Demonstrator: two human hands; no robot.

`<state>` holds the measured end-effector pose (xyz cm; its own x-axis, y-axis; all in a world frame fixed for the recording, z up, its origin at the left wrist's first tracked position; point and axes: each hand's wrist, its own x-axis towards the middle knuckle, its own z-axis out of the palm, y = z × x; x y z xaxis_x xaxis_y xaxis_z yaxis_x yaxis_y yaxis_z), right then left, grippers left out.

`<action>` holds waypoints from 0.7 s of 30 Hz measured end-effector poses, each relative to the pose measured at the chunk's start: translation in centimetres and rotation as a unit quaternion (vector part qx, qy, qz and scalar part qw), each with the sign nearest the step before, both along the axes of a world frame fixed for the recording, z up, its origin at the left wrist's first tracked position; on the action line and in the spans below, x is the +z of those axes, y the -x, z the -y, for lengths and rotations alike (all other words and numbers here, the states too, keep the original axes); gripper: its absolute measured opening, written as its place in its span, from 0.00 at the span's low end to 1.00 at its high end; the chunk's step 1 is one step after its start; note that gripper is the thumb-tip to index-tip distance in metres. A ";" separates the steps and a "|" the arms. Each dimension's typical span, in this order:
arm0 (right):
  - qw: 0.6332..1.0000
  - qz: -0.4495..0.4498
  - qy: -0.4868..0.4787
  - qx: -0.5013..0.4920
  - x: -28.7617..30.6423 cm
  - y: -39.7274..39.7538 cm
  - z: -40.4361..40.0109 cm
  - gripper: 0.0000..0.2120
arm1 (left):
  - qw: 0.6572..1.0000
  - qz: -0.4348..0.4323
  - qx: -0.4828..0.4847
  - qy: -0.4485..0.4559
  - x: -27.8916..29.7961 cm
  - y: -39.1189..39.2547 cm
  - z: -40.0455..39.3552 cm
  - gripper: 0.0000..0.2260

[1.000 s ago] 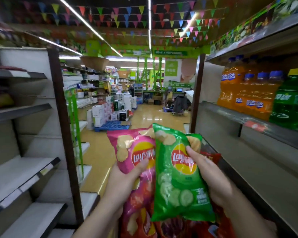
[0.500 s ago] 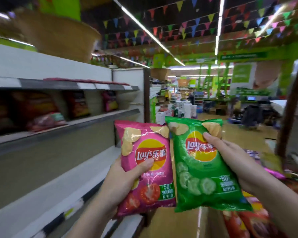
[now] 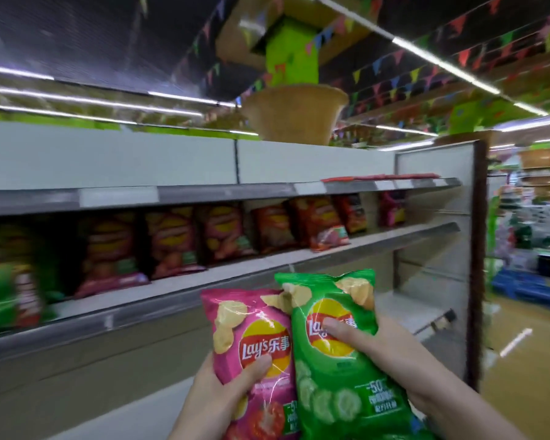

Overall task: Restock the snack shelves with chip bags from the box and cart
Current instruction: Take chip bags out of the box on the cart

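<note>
A: Both forearms came up from the bottom edge, and each of the hands had a bag! The left hand (image 3: 226,385) gripped the pink chip bag (image 3: 254,354) from its left side, thumb curled across the front just under the yellow-and-red logo.

B: And the right hand (image 3: 391,360) held the green chip bag (image 3: 337,376) from the right, thumb pressed flat over the logo, the other fingers hidden behind the bag.

A: The bags stood upright, side by side, the green one's edge lapping over the pink one's. Glossy, crinkled foil on both, with light catching the creases; printed chips up top, a tomato on the pink, cucumber slices on the green.

B: They were raised in front of the shelf unit (image 3: 299,258), below its stocked level. That shelf was flat grey metal with pale price strips along the lip.

A: On it leaned a blurred row of shelved bags (image 3: 172,239), reds and pinks, green ones at far left. A round woven basket (image 3: 296,112) sat above the unit.
</note>
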<state>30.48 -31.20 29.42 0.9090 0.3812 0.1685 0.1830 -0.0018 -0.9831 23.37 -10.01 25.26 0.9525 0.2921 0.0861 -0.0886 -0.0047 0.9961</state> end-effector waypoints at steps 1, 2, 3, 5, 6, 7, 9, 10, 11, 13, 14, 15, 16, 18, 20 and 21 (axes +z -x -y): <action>1.000 0.003 0.005 0.011 0.0 0.4 -1.9 0.20 | 1.000 -0.001 0.014 -0.004 0.0 1.1 -1.9 0.38; 1.000 0.001 0.009 0.019 -0.1 0.7 -3.7 0.20 | 1.000 -0.001 0.028 -0.012 0.1 2.2 -3.5 0.39; 1.000 0.001 0.009 0.028 -0.1 1.2 -5.6 0.20 | 0.999 0.000 0.042 -0.017 0.1 3.4 -5.3 0.38; 0.999 0.002 0.004 0.050 -0.1 2.1 -9.3 0.18 | 0.997 0.000 0.072 -0.011 0.4 5.6 -8.2 0.35; 0.998 0.002 0.002 0.064 -0.1 2.5 -10.9 0.18 | 0.996 -0.001 0.088 -0.007 0.6 6.6 -9.4 0.31; 0.997 0.002 0.001 0.080 -0.1 2.9 -12.7 0.18 | 0.994 0.000 0.107 -0.002 0.8 7.8 -10.7 0.27; 0.994 0.001 0.001 0.109 0.2 3.5 -15.7 0.18 | 0.990 0.002 0.141 0.006 1.2 9.8 -12.8 0.24; 0.993 0.001 0.002 0.122 0.4 3.9 -17.2 0.18 | 0.987 0.003 0.158 0.011 1.3 10.6 -13.9 0.24; 0.991 0.004 0.004 0.132 0.6 4.0 -18.5 0.18 | 0.985 0.006 0.173 0.014 1.4 11.4 -14.8 0.24; 0.988 0.019 0.009 0.155 1.2 4.3 -21.1 0.18 | 0.979 0.011 0.204 0.021 1.7 12.6 -16.5 0.25; 0.986 0.026 0.010 0.167 1.5 4.4 -22.3 0.18 | 0.976 0.015 0.218 0.024 1.8 13.1 -17.3 0.25; 0.983 0.030 0.009 0.181 1.8 4.4 -23.5 0.18 | 0.972 0.020 0.231 0.027 1.9 13.5 -18.0 0.25; 0.980 0.032 0.008 0.198 2.0 4.5 -24.7 0.18 | 0.969 0.025 0.243 0.030 2.0 13.8 -18.7 0.25; 0.972 0.030 0.005 0.233 2.2 4.5 -27.0 0.18 | 0.962 0.030 0.268 0.036 2.0 14.6 -19.9 0.25; 0.966 0.024 -0.002 0.259 2.1 4.5 -29.2 0.17 | 0.954 0.033 0.295 0.042 1.9 15.4 -21.2 0.25; 0.963 0.024 -0.004 0.269 2.0 4.4 -30.4 0.17 | 0.950 0.035 0.308 0.043 2.0 15.7 -21.8 0.25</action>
